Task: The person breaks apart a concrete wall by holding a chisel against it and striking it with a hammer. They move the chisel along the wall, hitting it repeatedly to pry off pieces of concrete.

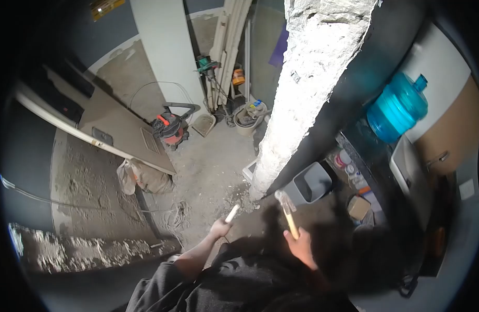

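Observation:
My left hand (220, 229) is closed around a short white chisel-like bar (232, 213), which points up and forward. Glare washes out the bar's detail. In my right hand (300, 244) is a hammer (288, 210), gripped by its yellow handle with the head up. Both hands are low in the view, apart from each other and in front of my dark clothing. Beyond them rises a brightly lit, rough, chipped wall edge (307, 88). Neither tool touches it. Small rubble (243, 203) lies on the floor at its foot.
A grey bin (311, 183) stands right of the wall edge, near a shelf with jars. A blue water bottle (398, 106) is at right. Further off are a red vacuum cleaner (171, 130), a bucket (248, 118) and a dustpan (203, 125). A door (119, 132) and sack (145, 177) are left.

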`<action>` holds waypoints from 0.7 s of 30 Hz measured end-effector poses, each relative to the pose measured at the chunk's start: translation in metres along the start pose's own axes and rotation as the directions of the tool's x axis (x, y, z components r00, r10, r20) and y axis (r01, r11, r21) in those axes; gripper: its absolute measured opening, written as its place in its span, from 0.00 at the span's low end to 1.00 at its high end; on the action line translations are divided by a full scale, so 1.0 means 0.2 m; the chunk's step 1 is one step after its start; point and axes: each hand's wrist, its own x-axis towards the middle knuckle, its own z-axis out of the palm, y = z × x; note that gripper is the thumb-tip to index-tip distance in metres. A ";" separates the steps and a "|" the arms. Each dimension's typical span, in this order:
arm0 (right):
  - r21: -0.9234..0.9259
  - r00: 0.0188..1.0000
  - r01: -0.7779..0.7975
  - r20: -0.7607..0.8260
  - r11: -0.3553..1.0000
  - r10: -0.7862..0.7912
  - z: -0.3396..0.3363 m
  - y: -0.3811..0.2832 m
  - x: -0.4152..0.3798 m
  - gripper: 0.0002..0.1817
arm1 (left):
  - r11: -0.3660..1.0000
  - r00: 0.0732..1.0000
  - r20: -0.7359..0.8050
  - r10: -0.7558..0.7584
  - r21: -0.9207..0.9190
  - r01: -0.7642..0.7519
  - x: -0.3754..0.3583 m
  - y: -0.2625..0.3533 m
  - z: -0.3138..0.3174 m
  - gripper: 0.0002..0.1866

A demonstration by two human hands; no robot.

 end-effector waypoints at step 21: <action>0.000 0.612 0.011 0.791 1.000 -0.007 -0.56 1.05 0.59 0.27 | 0.971 0.950 -0.241 -0.198 -0.180 0.157 -0.34 0.56 0.99 0.23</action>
